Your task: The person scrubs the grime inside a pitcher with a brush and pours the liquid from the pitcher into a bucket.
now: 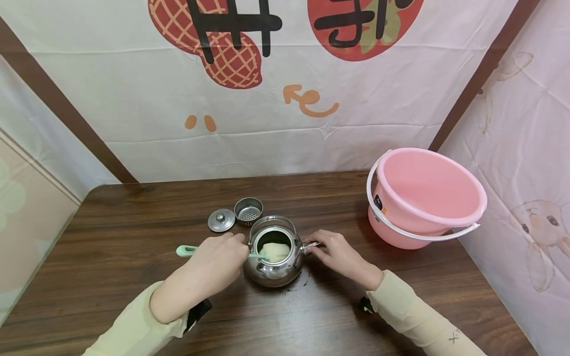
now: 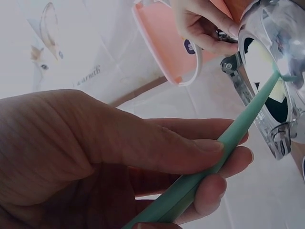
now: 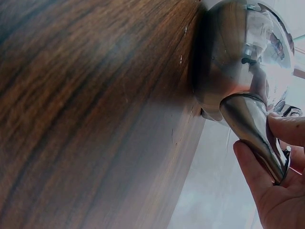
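A shiny steel teapot [image 1: 273, 269] without its lid stands on the wooden table, its bail handle tipped toward the back. My left hand [image 1: 222, 257] pinches the green handle [image 2: 228, 138] of a sponge brush between thumb and fingers. The brush's pale sponge head [image 1: 275, 252] is inside the teapot's mouth, partly hidden by the rim. On the teapot's other side, my right hand [image 1: 334, 254] grips the spout [image 3: 248, 121] with thumb and fingers on either side of it.
Behind the teapot, a steel lid [image 1: 221, 220] lies beside a perforated strainer basket [image 1: 249, 211]. A pink bucket [image 1: 401, 222] with a white handle stands at the right. Printed cloth [image 1: 276, 133] hangs along the table's back edge. Small dark marks are on the table by the teapot.
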Motion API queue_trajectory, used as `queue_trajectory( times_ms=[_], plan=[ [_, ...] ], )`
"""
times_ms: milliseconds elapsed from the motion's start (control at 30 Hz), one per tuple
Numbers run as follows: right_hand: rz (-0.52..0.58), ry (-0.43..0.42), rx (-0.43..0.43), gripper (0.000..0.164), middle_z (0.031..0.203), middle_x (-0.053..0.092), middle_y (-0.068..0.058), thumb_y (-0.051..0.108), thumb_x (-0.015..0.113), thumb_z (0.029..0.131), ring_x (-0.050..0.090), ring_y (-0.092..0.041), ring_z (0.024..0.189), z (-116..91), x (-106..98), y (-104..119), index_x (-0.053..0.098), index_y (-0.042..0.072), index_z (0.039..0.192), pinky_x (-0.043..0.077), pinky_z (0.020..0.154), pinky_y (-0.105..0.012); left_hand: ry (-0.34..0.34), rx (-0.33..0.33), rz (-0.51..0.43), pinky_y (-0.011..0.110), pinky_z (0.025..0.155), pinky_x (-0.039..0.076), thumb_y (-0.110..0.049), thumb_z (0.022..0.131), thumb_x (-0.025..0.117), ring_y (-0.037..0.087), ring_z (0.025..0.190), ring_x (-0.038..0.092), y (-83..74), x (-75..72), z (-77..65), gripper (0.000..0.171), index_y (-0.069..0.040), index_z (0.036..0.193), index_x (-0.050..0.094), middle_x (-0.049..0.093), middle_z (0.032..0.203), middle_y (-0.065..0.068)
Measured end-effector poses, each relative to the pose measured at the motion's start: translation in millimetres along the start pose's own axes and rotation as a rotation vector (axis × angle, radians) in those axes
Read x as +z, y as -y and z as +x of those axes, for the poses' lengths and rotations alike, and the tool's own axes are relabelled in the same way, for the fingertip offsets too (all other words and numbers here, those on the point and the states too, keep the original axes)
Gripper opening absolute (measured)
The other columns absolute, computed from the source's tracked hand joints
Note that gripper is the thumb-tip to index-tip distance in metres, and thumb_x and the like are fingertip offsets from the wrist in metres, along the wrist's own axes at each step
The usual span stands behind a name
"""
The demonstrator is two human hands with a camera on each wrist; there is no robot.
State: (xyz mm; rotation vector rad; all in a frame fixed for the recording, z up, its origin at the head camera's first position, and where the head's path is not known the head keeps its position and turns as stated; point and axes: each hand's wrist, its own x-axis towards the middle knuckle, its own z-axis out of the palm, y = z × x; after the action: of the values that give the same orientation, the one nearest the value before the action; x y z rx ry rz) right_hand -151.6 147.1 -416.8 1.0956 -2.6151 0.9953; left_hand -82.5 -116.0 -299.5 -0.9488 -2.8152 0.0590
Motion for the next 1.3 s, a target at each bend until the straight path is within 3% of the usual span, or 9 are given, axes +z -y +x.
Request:
queue_trajectory(
  times_ms=[567, 767, 1300],
  plan=[
    [0.002, -0.001, 0.001, 0.013, 0.094, 0.065, 0.000, 0.011, 0.063, 0.084, 0.061, -0.010, 0.087, 0, 0, 1, 0.065, 0.008, 0.097, 0.049, 0.076, -0.028, 0.011, 0.021, -0.020, 0.033, 0.044, 0.038, 0.007, 0.062, 0.060, 0.021, 0.055, 0.048, -5.7, 3.8, 10.6, 0.017, -0.008, 0.057, 0.057, 0.050, 0.062, 0.004],
    [0.006, -0.006, -0.005, 0.013, 0.093, 0.065, -0.001, 0.011, 0.064, 0.084, 0.061, -0.010, 0.087, 1, 0, 1, 0.066, 0.007, 0.096, 0.049, 0.075, -0.028, -0.029, 0.027, -0.004, 0.034, 0.043, 0.039, 0.008, 0.062, 0.060, 0.022, 0.055, 0.049, -5.9, 6.7, 12.4, 0.017, -0.008, 0.056, 0.056, 0.049, 0.061, 0.004],
    [0.003, -0.025, -0.041, 0.014, 0.092, 0.066, -0.003, 0.008, 0.065, 0.082, 0.062, -0.012, 0.086, 0, 0, 0, 0.065, 0.005, 0.096, 0.049, 0.074, -0.028, -0.056, -0.014, -0.019, 0.036, 0.045, 0.041, 0.005, 0.062, 0.059, 0.023, 0.058, 0.051, 0.0, 15.4, 13.0, 0.014, -0.008, 0.058, 0.057, 0.050, 0.064, 0.006]
  ],
)
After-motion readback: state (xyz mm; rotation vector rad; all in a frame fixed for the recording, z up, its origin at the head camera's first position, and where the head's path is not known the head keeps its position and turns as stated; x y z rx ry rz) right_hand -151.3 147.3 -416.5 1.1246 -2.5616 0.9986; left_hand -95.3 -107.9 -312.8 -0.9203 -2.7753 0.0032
